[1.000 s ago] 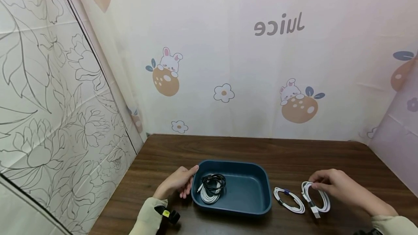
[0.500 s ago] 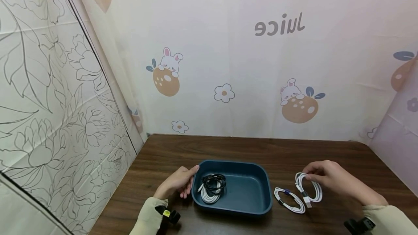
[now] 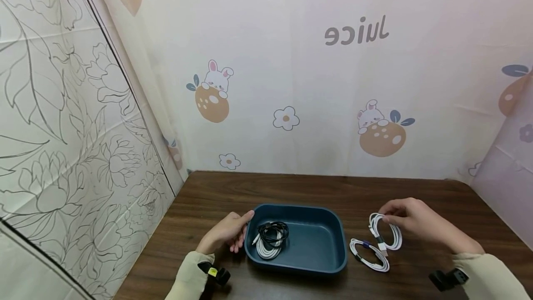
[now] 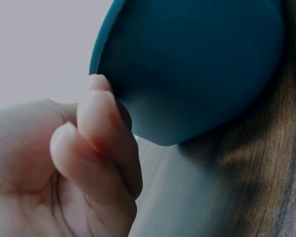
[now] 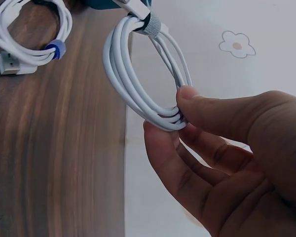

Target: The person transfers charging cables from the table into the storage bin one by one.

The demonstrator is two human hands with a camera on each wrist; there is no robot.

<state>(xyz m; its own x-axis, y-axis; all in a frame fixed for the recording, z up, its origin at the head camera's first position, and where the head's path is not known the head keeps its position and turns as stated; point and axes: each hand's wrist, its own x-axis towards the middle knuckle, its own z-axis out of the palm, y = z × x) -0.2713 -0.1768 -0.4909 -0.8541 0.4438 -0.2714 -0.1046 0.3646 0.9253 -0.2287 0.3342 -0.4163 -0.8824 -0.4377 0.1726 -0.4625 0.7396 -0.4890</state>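
A dark teal rectangular tray [image 3: 310,240] stands on the table. My left hand [image 3: 226,233] grips its left wall; in the left wrist view the fingers [image 4: 103,113] curl against the outside of the tray wall [image 4: 197,64]. Between thumb and fingers, my right hand [image 3: 420,223] pinches a coiled white USB cable [image 5: 138,94], held above the table with its plug end hanging down. A dark-and-grey strap [image 5: 152,24] binds that coil. Below it, beside the tray, a second white cable coil [image 3: 370,256] lies with a blue tie [image 5: 56,48].
Inside the tray, at its left end, a black cable coil [image 3: 272,233] lies over a white cable coil [image 3: 266,251]. The brown wooden table [image 3: 300,186] ends at a printed curtain [image 3: 258,82] behind. A second curtain [image 3: 75,152] hangs at the left.
My right hand has moved left and slightly away with the white USB cable, which now hangs close to the coil on the table. My left hand and the tray have stayed put.
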